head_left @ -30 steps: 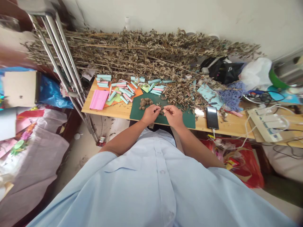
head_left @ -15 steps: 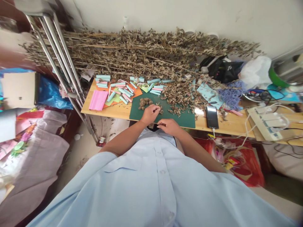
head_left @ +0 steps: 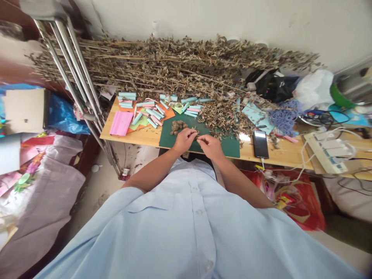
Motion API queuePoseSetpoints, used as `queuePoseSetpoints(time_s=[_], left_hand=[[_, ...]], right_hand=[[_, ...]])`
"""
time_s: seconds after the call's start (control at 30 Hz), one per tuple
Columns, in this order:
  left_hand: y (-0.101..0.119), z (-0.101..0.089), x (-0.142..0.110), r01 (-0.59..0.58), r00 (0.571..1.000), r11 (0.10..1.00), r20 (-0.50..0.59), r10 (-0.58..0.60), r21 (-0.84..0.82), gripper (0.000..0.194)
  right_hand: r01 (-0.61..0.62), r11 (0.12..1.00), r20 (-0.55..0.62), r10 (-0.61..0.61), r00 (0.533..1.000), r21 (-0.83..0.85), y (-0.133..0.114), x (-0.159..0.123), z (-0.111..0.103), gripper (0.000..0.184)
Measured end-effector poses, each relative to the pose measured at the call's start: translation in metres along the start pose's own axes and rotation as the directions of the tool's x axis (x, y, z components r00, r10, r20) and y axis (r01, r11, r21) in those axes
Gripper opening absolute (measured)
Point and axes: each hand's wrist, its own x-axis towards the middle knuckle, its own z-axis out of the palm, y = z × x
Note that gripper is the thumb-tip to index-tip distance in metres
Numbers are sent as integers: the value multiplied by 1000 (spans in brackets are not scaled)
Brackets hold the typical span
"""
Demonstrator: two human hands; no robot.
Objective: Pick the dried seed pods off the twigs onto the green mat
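Note:
Both hands meet over a dark green cutting mat (head_left: 229,145) on a wooden table (head_left: 139,135). My left hand (head_left: 183,140) is pinched closed on a small clump of dried leaves (head_left: 196,135). My right hand (head_left: 211,146) is closed too, its fingertips touching the same clump from the right. A small heap of picked dried leaf balls (head_left: 178,126) lies on the mat just beyond my left hand. A loose pile of dried leaves (head_left: 222,116) spreads over the mat's far right part.
A long bundle of dried stalks (head_left: 162,66) lies along the wall. Several rolled blue and pink paper tubes (head_left: 151,110) and pink paper (head_left: 121,122) lie at the left. A phone (head_left: 260,143), a power strip (head_left: 325,153), and metal poles (head_left: 75,73) surround the spot.
My right hand pulled back toward my body half a second ago and has now returned to the clump at my left hand. My left hand has stayed in place.

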Motion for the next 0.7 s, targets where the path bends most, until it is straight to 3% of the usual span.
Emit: queuePoseSetpoints(time_s=[0.3,0.47,0.7], left_hand=[[-4,2,0,-8,1000,1000,-9,8,-20,24],[-4,2,0,36,999,997,-38,-38,-65,24],[-3,-2,2,77,997,990,-18,-80,-121,31]], right_hand=[[-74,997,-44,76,996,36,14,12,9,22],[-96,992,-36,99,994,87,8,14,12,22],[2,1000,-4,-2,1000,7,-5,12,22,19]])
